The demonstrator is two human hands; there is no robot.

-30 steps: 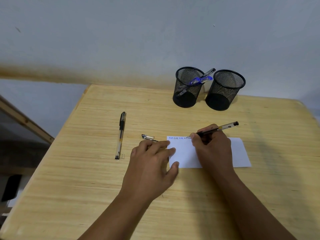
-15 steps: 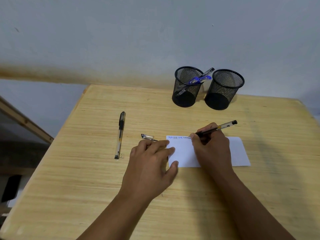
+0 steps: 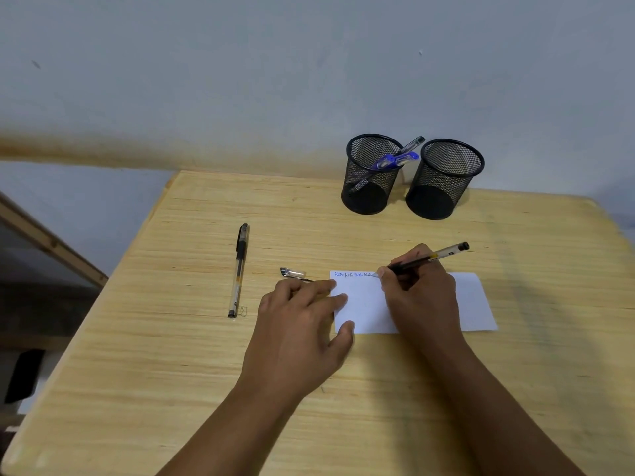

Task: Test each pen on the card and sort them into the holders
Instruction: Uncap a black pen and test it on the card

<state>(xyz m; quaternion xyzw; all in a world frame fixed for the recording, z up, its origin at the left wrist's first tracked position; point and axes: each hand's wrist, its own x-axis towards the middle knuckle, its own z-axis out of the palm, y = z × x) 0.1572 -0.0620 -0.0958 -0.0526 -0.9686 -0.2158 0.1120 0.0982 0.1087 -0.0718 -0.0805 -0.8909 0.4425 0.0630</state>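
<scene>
White card [image 3: 364, 304] lies near the bench's [image 3: 171, 372] middle, pinned at its left end by the flat, spread fingers of the left hand [image 3: 302, 324], which holds nothing. The right hand [image 3: 417, 297] is closed around a black-barrelled pen [image 3: 429, 258], tip on the card's far edge. Blue scribbles run slightly further along that edge than a second ago, so this pen seems to write. A clear pen cap [image 3: 292, 272] lies just left of the card; a capped gel pen [image 3: 239, 269] waits further left. Toward the far edge stand two black mesh holders: the left holder [image 3: 372, 175] has blue pens, the right holder [image 3: 443, 180] looks empty.
</scene>
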